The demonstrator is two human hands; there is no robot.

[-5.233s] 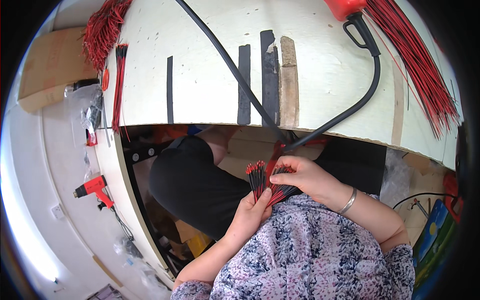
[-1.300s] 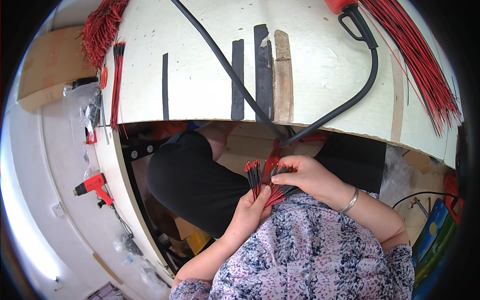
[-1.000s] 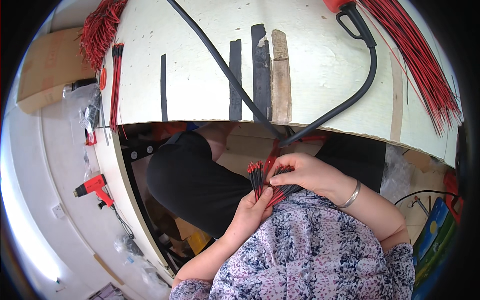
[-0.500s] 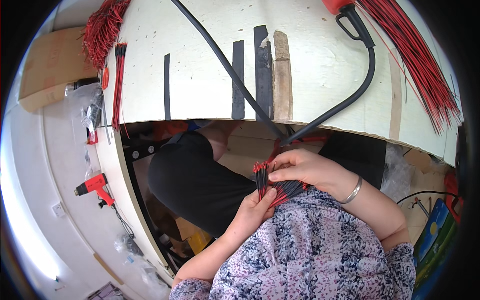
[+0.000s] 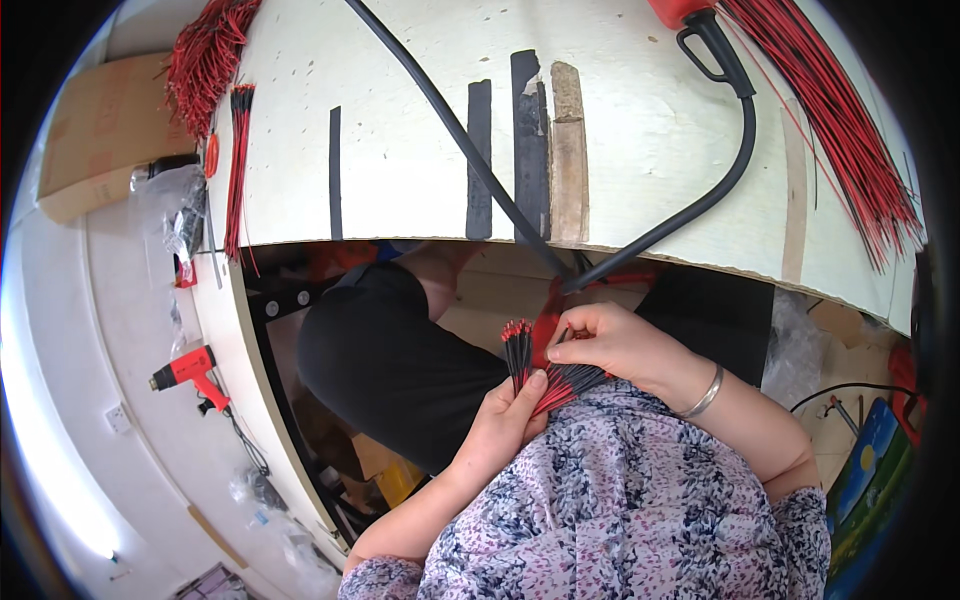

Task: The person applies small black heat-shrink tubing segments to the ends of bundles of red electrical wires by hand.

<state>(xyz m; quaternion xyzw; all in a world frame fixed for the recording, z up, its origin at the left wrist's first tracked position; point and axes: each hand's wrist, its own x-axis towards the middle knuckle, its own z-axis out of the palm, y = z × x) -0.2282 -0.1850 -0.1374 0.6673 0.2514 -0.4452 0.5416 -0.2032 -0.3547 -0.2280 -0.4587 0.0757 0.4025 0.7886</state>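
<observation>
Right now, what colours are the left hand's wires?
The wires are red and black; head view.

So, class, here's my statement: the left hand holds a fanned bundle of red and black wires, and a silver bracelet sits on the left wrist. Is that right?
Not quite: the silver bracelet is on the right wrist, as the head view shows. The left hand does hold the fanned bundle of red and black wires.
</observation>
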